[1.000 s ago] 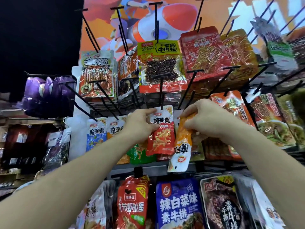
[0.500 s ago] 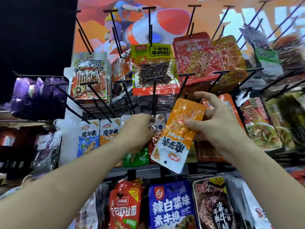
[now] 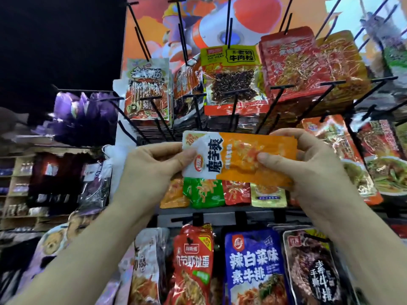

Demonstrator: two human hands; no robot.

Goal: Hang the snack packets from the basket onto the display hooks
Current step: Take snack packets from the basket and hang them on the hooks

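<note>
Both grips hold one packet. The left grip [image 3: 152, 170] pinches the white end of the orange snack packet [image 3: 242, 150] between thumb and fingers, and the right grip [image 3: 308, 168] pinches its orange end, thumb on the front. It lies sideways and roughly level between them, in front of the black display hooks [image 3: 234, 108]. Just below it hangs a green packet [image 3: 203, 192] in a row of small ones. A red packet [image 3: 193, 260] and a blue packet [image 3: 253, 267] hang lower.
</note>
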